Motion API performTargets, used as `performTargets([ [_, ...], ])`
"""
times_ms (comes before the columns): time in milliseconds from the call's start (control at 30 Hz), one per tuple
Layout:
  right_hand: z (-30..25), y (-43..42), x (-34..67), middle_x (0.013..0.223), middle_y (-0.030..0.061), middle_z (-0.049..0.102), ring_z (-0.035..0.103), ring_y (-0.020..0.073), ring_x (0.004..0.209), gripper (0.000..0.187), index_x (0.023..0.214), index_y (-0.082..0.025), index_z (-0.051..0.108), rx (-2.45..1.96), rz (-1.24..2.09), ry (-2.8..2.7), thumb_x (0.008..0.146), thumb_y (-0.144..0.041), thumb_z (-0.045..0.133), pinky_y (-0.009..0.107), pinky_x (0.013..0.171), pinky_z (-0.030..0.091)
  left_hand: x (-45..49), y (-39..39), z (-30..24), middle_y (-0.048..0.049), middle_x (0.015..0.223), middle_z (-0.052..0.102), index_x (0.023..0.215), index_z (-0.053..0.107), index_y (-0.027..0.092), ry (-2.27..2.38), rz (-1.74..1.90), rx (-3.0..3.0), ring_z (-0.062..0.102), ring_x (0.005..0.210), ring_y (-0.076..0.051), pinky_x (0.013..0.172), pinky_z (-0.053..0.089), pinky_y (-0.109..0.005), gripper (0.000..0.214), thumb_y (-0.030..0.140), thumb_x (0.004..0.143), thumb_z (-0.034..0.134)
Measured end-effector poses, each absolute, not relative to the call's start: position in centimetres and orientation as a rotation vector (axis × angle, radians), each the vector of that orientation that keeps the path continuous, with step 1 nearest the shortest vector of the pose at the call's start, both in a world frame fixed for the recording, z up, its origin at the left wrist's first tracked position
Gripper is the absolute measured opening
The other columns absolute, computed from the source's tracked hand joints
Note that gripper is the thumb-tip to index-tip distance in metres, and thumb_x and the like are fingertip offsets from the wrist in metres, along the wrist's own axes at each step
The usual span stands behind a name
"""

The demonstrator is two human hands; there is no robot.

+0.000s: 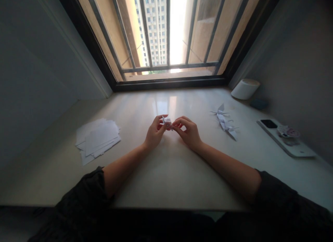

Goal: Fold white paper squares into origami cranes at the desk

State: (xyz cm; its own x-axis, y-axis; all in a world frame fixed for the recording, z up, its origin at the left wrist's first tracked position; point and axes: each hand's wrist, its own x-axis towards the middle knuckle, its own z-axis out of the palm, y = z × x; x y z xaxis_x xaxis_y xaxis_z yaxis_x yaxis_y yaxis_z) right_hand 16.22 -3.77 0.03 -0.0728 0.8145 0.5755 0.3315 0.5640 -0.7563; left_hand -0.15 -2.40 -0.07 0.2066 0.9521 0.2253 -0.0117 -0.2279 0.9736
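Note:
Between my two hands, above the middle of the pale tabletop, is a small piece of folded white paper. My left hand grips its left side, thumb in front and fingers behind. At its lower right part, the thumb and fingertips of my right hand pinch the paper. Several folded paper cranes lie in a row on the table to the right of my right hand. Fingers partly cover the paper, so its exact shape is hard to make out.
A loose stack of white paper sheets lies at the left. On the right rests a phone with a round grip on its back. Behind it stands a white cylindrical object near the wall. A barred window borders the far edge.

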Motion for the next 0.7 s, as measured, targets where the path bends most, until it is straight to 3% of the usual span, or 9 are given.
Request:
performTargets([
  [267, 0.43, -4.12, 16.05, 0.094, 0.0031, 0.059, 0.059, 0.0129, 0.072, 0.012, 0.083, -0.023, 0.06, -0.929, 0.486, -1.658, 0.088, -0.033, 0.058, 0.03, 0.065, 0.053, -0.16, -2.39, 0.05, -0.0045, 0.091, 0.065, 0.116, 0.053, 0.018, 0.897, 1.175, 1.492, 0.064, 0.07, -0.012, 0.067, 0.049, -0.024, 0.044, 0.046, 0.083, 0.062],
  [467, 0.46, -4.32, 16.01, 0.098, 0.0045, 0.066, 0.064, 0.0153, 0.077, 0.013, 0.087, -0.023, 0.06, -0.978, 0.482, -1.596, 0.091, -0.034, 0.054, 0.031, 0.067, 0.054, -0.18, -2.38, 0.19, -0.0037, 0.086, 0.066, 0.114, 0.055, 0.017, 0.898, 1.165, 1.504, 0.064, 0.07, -0.013, 0.067, 0.049, -0.025, 0.042, 0.046, 0.084, 0.06],
  [700, 0.24, -4.55, 16.13, 0.09, 0.0029, 0.071, 0.068, 0.0172, 0.074, 0.014, 0.091, -0.024, 0.062, -1.001, 0.505, -1.603, 0.091, -0.034, 0.053, 0.031, 0.066, 0.054, -0.26, -2.49, 0.3, -0.0043, 0.085, 0.067, 0.116, 0.056, 0.017, 0.882, 1.169, 1.493, 0.065, 0.072, -0.014, 0.067, 0.048, -0.025, 0.043, 0.047, 0.085, 0.058],
])
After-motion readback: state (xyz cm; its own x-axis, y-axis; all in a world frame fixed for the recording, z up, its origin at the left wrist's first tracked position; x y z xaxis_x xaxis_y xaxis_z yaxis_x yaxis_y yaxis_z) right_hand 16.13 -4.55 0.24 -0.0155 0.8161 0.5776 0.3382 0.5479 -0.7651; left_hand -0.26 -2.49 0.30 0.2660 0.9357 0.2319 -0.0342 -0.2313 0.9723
